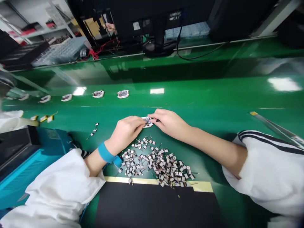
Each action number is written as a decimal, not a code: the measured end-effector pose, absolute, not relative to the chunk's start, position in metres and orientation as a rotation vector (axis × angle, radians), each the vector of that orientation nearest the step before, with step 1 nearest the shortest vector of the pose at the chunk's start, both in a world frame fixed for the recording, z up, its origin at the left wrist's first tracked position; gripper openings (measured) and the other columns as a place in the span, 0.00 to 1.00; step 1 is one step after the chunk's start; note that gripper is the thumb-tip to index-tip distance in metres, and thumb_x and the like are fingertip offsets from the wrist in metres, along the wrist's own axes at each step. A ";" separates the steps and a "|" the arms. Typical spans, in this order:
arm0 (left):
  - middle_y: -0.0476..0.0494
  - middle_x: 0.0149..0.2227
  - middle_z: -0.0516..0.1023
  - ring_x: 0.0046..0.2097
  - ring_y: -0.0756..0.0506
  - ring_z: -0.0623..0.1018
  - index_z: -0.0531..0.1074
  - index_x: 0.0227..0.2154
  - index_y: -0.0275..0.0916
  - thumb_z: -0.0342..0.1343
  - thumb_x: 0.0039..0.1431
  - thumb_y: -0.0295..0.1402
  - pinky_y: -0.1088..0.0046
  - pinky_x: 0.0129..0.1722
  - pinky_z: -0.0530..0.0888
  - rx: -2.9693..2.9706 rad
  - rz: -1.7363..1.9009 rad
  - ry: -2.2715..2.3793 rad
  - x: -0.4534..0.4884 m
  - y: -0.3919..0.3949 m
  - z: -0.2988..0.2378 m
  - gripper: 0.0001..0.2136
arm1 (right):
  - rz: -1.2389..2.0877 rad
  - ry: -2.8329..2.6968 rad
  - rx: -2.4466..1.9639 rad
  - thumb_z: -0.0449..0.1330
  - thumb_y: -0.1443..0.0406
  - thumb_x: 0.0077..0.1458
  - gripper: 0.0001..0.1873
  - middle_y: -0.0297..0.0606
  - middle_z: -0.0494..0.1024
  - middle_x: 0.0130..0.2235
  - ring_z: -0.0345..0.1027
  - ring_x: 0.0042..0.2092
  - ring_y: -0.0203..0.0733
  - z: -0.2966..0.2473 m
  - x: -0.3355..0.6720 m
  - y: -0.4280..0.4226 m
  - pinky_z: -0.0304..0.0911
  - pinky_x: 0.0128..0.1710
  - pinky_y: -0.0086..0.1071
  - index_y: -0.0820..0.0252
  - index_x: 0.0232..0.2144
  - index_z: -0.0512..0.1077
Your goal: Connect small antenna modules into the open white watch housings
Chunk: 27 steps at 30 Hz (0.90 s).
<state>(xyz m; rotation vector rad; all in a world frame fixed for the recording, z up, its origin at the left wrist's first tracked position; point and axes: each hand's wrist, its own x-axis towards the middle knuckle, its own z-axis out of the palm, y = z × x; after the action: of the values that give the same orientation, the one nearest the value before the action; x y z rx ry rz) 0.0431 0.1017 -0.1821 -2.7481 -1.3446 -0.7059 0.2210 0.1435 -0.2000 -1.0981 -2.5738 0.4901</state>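
Note:
Between my hands is a small white-rimmed electronic device (148, 124), its circuit board facing up. My left hand (127, 129), with a blue wrist strap (105, 152) at its wrist, is closed on the device's left side. My right hand (170, 123) reaches the right side, thumb and fingers pinched around a small dark part whose kind I cannot make out. Just below the hands lies a loose pile of small silver modules with short dark leads (168, 166).
Several similar white-rimmed devices (123, 94) form a row across the green bench (201, 98). Tweezers (273, 125) lie at the right. A black mat (156, 205) is in front, a blue machine (52, 142) at left. A monitor stand (159, 44) stands behind; another person's sleeve (10, 122) shows far left.

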 end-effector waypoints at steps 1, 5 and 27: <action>0.47 0.34 0.75 0.36 0.50 0.74 0.71 0.33 0.36 0.49 0.55 0.28 0.76 0.38 0.72 -2.760 -0.699 -1.310 0.045 0.105 -0.186 0.06 | 0.487 -2.572 -1.076 0.47 0.68 0.56 0.15 0.42 0.70 0.37 0.63 0.41 0.40 -0.201 0.222 0.143 0.58 0.41 0.31 0.66 0.42 0.69; 0.46 0.35 0.74 0.37 0.50 0.73 0.70 0.34 0.35 0.49 0.55 0.28 0.75 0.38 0.72 -2.792 -0.664 -1.282 0.043 0.107 -0.190 0.07 | 0.520 -2.564 -0.972 0.46 0.65 0.56 0.15 0.40 0.69 0.36 0.62 0.39 0.39 -0.203 0.225 0.144 0.58 0.39 0.31 0.64 0.41 0.68; 0.48 0.31 0.74 0.33 0.49 0.73 0.71 0.32 0.38 0.49 0.55 0.29 0.75 0.29 0.71 -2.760 -0.405 -1.170 0.044 0.099 -0.174 0.06 | 0.588 -2.543 -0.942 0.57 0.58 0.48 0.17 0.36 0.67 0.36 0.61 0.38 0.38 -0.204 0.230 0.145 0.55 0.33 0.30 0.59 0.40 0.68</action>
<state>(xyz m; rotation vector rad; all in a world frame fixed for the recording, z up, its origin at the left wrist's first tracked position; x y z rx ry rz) 0.0443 0.0992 -0.1742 -2.7600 -1.1696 -0.4050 0.2295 0.1448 -0.2038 -0.9424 -2.5431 0.5879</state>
